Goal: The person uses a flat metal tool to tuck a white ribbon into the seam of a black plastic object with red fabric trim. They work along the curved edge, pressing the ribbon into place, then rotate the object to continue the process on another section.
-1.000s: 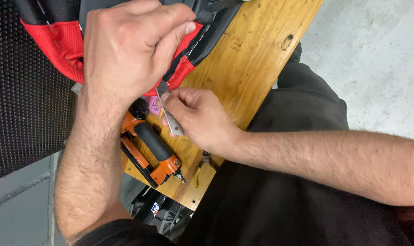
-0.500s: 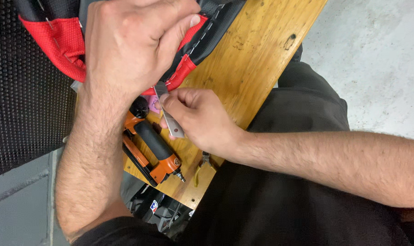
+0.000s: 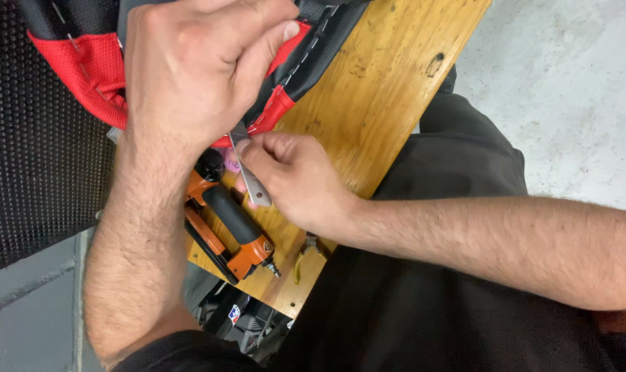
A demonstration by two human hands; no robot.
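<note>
Left hand (image 3: pixel 196 76) pinches red-black fabric (image 3: pixel 278 103); right hand (image 3: pixel 299 179) holds flat metal blade (image 3: pixel 252 180).

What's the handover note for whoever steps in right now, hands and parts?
Left hand: closed, pinching the red and black fabric piece at its edge.
Right hand: gripping a thin grey metal blade, its upper end at the fabric edge right under the left hand.
Orange pneumatic stapler lies on the wooden board, untouched; small pliers near the board's near edge.
Done: fabric is held and the blade is at it. Left: unclear from this view.
</note>
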